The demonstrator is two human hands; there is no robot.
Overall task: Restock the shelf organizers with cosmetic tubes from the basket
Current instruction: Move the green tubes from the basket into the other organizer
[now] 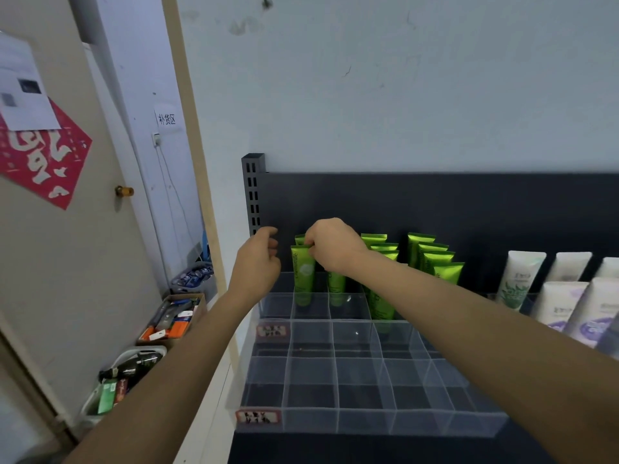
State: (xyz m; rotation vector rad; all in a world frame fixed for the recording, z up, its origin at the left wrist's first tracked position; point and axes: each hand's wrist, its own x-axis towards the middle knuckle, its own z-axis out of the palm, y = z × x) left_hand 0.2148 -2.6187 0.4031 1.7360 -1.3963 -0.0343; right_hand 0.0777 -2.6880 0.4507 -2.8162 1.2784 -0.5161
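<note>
A clear acrylic organizer (335,383) with many square cells sits on the dark shelf. Green cosmetic tubes (432,259) stand upright in its back rows. My right hand (331,246) reaches to the back left and pinches the top edge of one green tube (303,272), which stands in a cell. My left hand (259,259) hovers just left of that tube with its fingers curled and apart, holding nothing. The front rows of cells hold nothing.
White and purple tubes (569,303) fill another organizer at the right. The dark shelf back panel (435,202) rises behind. On the floor at left stand a cardboard box (174,318) and a white basket (124,380) with mixed goods, beside a door.
</note>
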